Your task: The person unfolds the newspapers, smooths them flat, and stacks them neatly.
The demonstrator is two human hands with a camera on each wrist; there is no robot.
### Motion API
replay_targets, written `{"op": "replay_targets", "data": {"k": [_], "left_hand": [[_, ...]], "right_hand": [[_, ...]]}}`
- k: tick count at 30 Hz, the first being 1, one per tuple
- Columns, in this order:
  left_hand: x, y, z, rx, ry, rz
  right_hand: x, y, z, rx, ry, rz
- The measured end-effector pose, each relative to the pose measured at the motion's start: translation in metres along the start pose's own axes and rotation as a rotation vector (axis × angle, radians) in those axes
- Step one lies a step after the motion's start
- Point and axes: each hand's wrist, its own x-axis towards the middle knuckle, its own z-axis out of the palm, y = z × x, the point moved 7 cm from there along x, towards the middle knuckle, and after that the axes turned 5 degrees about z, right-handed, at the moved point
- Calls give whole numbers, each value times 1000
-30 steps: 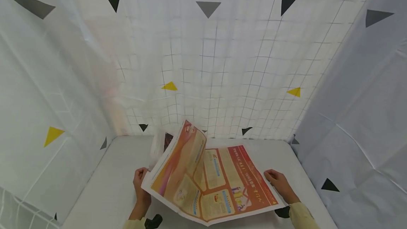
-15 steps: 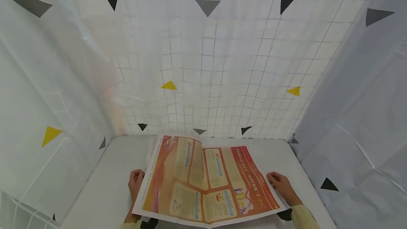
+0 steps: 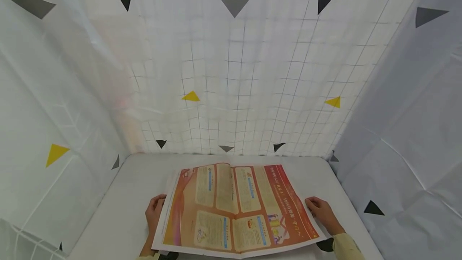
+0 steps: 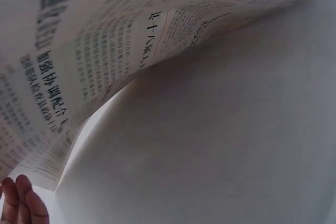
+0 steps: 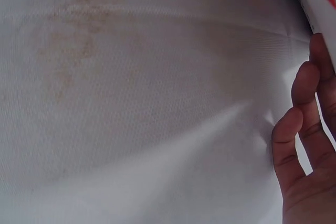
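An open newspaper [image 3: 249, 208] with orange and red printed pages lies spread between my two hands, its near edge raised off the table. At its left edge, my left hand [image 3: 154, 212] grips the paper with curled fingers. My right hand [image 3: 322, 213] pinches the right edge. In the left wrist view the printed underside of the newspaper [image 4: 105, 51] slopes above the table, with fingertips [image 4: 23, 195] at the lower left. Bent fingers [image 5: 304, 87] show against the paper's edge [image 5: 320, 3] in the right wrist view; the thumb is hidden there.
A white table [image 3: 122, 196] lies under the newspaper. White sheets enclose it, with a gridded back sheet [image 3: 234, 71] bearing black, grey and yellow triangles. A white wire grid [image 3: 27, 240] stands at the lower left.
The left page, which was lifted and folded inward, has come down flat to the left. My left hand has moved slightly left and lower; the right hand has shifted a little right and lower.
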Motion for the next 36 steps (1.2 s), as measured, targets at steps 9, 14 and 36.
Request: {"op": "replay_targets", "data": {"k": [9, 14, 36], "left_hand": [[6, -9, -8, 191, -91, -37], [7, -10, -12, 312, -137, -42], [5, -27, -7, 327, -305, -231]], "right_hand": [[3, 2, -1, -11, 17, -22], [5, 3, 0, -9, 22, -15], [1, 4, 0, -19, 49, -12]]}}
